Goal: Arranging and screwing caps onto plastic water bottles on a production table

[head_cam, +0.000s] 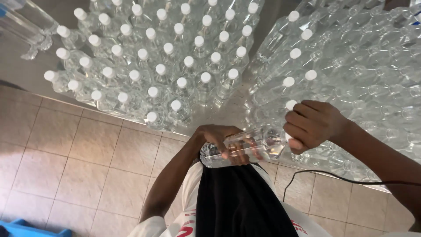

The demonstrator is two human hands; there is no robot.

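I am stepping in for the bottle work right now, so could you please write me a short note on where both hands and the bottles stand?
Left hand: grips the body of a clear plastic bottle, held on its side above the tiled floor.
Right hand: closed over that bottle's neck end; whether a cap is on it is hidden.
Done: a block of capped bottles stands upright on the left of the metal table.
Left: a heap of bottles on the right, most without caps, a few with white caps.
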